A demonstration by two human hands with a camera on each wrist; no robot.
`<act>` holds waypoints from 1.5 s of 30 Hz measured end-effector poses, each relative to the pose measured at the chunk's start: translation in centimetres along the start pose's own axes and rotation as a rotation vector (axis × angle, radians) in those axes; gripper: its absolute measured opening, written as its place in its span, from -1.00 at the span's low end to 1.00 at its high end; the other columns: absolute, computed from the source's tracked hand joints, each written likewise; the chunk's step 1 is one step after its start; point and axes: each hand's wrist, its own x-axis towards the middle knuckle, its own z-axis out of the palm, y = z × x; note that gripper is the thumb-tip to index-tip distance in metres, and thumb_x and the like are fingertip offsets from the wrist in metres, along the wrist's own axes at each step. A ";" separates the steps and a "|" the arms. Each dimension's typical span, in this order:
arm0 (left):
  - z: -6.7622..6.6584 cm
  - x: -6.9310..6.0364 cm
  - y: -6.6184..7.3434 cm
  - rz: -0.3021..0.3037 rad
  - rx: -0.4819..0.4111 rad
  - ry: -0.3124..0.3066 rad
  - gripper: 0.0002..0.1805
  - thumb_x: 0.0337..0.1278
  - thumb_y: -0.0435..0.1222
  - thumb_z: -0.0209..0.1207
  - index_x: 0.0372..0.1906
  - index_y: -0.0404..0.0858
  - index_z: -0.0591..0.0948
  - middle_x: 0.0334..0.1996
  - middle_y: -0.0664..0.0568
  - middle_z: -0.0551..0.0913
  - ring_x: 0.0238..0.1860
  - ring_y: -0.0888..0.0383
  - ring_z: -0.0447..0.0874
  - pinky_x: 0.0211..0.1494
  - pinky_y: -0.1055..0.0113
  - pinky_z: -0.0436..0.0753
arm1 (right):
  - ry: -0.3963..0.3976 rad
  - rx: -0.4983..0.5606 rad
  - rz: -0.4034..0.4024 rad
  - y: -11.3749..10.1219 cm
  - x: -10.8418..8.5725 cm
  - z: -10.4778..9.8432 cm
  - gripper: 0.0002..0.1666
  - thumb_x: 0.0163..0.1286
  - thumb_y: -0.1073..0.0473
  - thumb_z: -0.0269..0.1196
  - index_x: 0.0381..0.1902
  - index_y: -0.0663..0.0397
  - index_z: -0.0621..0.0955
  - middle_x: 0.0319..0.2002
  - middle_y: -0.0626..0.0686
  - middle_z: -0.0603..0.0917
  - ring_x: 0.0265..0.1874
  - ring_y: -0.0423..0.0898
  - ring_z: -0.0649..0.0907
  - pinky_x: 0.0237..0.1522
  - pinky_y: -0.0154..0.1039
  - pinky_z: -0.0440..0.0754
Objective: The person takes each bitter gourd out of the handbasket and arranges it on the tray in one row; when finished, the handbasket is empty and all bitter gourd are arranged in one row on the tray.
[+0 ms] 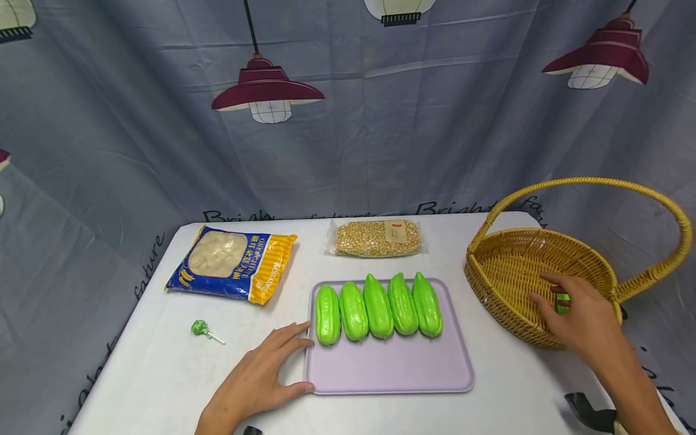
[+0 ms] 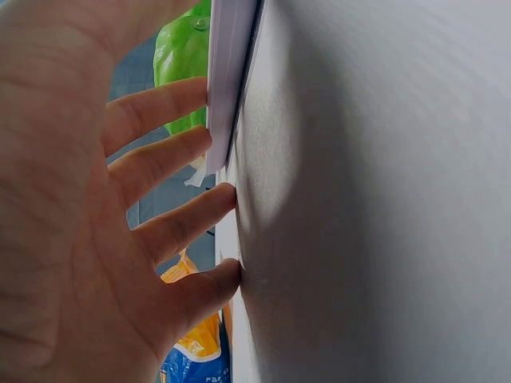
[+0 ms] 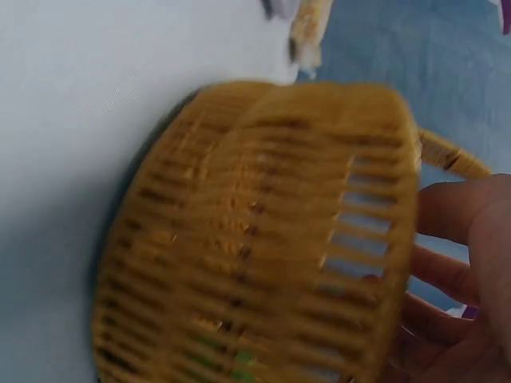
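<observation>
On the white table, a pale purple tray point(image 1: 391, 368) holds a row of several glossy green cucumber-like vegetables point(image 1: 379, 307). My left hand point(image 1: 260, 370) rests at the tray's left edge, fingers spread; in the left wrist view some fingertips point(image 2: 200, 142) touch the tray's rim point(image 2: 226, 72). Over the wicker basket point(image 1: 489, 302) at the right is my right hand point(image 1: 584, 314), thumb and fingers apart. A green thing point(image 1: 562, 302) shows in the basket behind that hand, mostly hidden. In the right wrist view, green also shows faintly through the blurred weave.
A blue and yellow bag point(image 1: 228, 263) lies at the back left, with a green-wrapped lollipop point(image 1: 200, 328) in front of it. Behind the tray is a clear pack of yellow grains point(image 1: 370, 237). The basket's tall handle point(image 1: 587, 181) arches up. A grey curtain point(image 1: 359, 145) hangs behind.
</observation>
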 end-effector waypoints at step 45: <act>0.0 0.0 -0.1 0.005 0.012 0.010 -0.26 0.04 0.32 0.49 0.29 0.10 0.67 0.60 0.21 0.40 0.58 0.03 0.40 0.47 -0.02 0.62 | -0.265 -0.134 0.129 5.4 2.4 0.2 -0.13 0.29 0.09 0.53 0.32 0.54 0.40 0.03 0.69 0.49 -0.21 0.44 0.59 -0.42 0.19 0.62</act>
